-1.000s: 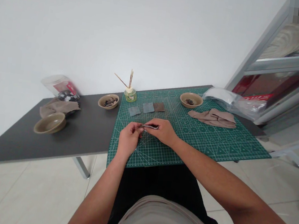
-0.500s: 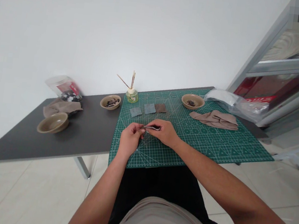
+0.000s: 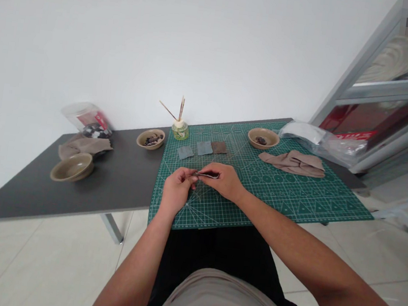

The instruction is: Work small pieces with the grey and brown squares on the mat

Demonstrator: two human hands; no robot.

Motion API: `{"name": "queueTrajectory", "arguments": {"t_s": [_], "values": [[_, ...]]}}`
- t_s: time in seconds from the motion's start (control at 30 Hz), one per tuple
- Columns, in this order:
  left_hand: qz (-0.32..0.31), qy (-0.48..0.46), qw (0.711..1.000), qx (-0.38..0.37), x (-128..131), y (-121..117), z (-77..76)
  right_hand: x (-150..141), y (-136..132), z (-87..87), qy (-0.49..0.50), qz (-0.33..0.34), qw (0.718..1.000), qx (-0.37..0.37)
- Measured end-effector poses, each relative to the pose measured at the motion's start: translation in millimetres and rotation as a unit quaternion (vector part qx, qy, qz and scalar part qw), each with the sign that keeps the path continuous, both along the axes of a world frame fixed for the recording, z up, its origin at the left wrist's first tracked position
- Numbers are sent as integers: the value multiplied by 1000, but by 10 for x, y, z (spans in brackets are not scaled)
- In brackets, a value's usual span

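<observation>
My left hand (image 3: pixel 176 188) and my right hand (image 3: pixel 222 181) meet above the green cutting mat (image 3: pixel 287 200). Between their fingertips they pinch a small folded strip (image 3: pixel 208 174), dark with a pale edge; its material cannot be made out. Just beyond my hands lie several small swatches: two grey-blue squares (image 3: pixel 185 152) and a brown square (image 3: pixel 219 147). A beige bowl (image 3: pixel 263 138) holding dark pieces stands on the mat's far right, and a crumpled beige cloth (image 3: pixel 292 162) lies near it.
The mat rests on a dark grey table (image 3: pixel 119 177). Left of it are two bowls (image 3: pixel 72 167), a tan cloth (image 3: pixel 84 145), and a clear jar (image 3: pixel 85 117). A glass bottle with thin sticks (image 3: pixel 180 131) and a plastic bag (image 3: pixel 315 138) stand behind. A metal shelf unit (image 3: pixel 378 95) is at right.
The whole view has shifted slightly as my head moved. Both hands stay together on the folded strip, with no clear change in their grip.
</observation>
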State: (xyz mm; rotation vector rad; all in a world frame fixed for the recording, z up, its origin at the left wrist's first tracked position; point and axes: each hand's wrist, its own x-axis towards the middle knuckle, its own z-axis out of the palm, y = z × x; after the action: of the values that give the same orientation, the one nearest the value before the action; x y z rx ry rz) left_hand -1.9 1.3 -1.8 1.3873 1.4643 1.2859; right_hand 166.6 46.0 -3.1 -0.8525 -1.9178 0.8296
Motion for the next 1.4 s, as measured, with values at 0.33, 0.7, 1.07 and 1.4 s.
{"name": "queueTrajectory", "arguments": {"t_s": [0.33,0.7,1.07,1.4], "values": [[-8,1,1000,3,-11,2,-21,-6,-14,3,13,7,1000,-7],[-6,21,1000,7,-8,-7,-24,2,-9,14,4,12,1000,-2],[9,33,999,14,9,-35,-43,6,-26,18,18,21,1000,2],[6,20,1000,24,27,-38,-12,9,-22,16,26,21,999,7]]}}
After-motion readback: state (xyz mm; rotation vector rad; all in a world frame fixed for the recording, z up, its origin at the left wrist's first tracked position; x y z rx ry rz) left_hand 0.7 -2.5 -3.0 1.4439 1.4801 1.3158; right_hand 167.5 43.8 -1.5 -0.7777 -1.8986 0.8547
